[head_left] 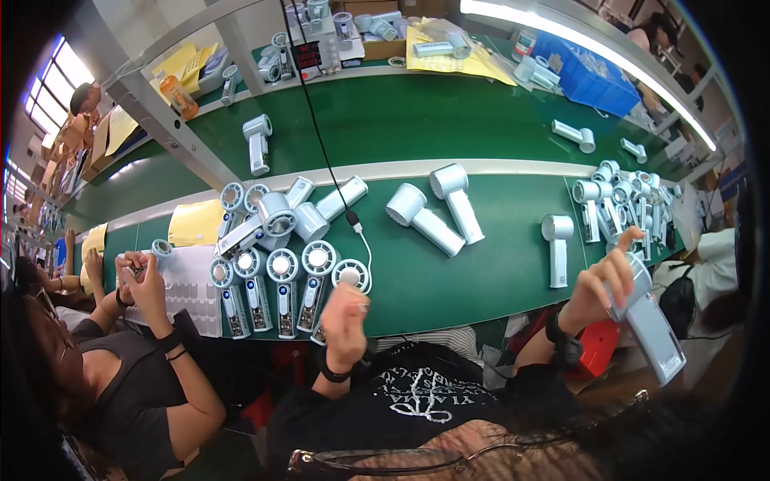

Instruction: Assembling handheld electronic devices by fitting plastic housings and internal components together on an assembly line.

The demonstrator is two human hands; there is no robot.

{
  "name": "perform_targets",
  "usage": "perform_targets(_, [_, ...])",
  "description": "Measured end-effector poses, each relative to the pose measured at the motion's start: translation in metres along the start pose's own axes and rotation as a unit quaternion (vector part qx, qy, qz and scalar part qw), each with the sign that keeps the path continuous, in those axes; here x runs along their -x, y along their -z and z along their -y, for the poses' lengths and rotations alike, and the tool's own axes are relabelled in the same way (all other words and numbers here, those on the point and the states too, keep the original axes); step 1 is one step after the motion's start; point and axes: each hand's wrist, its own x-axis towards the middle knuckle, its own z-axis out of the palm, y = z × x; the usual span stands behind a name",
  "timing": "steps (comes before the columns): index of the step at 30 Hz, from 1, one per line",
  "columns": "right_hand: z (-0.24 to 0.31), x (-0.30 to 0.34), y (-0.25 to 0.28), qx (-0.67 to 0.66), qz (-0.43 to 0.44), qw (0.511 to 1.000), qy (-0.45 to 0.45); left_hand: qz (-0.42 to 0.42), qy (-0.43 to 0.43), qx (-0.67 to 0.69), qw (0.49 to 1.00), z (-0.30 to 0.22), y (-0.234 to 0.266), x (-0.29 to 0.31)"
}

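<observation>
My right hand grips a pale blue handheld fan near its head, at the right beyond the table's front edge. Its handle slants down and outward. My left hand has its fingers curled in front of another fan, hiding most of that fan's handle; what is inside the fingers cannot be made out. Beside it several fans stand in a row, circuit boards showing in their handles. A white charging cable hangs close to the left hand.
Two fans lie mid-table, and one fan lies farther right. A dense pile of fans covers the right end. On the left, a co-worker's hands hold a small part above a white tray. A blue bin stands behind.
</observation>
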Motion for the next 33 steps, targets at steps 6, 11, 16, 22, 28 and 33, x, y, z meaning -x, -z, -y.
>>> perform_targets(6, [-0.022,0.01,0.0,0.579,0.064,0.792,0.18,0.043,-0.006,-0.039,0.998,0.0,-0.009,-0.004])
perform_targets(11, [-0.045,-0.007,0.029,0.32,0.07,0.933,0.152,0.068,0.025,-0.029,0.997,-0.002,-0.016,-0.001])
perform_targets(16, [-0.085,-0.006,0.003,0.325,-0.156,0.933,0.006,0.068,0.059,0.007,0.996,0.0,-0.024,-0.001])
perform_targets(22, [-0.093,-0.028,0.094,-0.286,-0.18,0.905,-0.258,0.08,0.075,0.016,0.994,0.0,-0.022,0.0])
perform_targets(28, [-0.119,-0.073,0.126,-0.061,-0.079,0.951,-0.292,0.095,0.107,-0.015,0.99,0.002,-0.012,-0.003])
perform_targets(33, [-0.17,-0.161,0.171,0.315,-0.088,0.915,-0.236,0.09,0.121,-0.029,0.988,0.001,-0.006,-0.007])
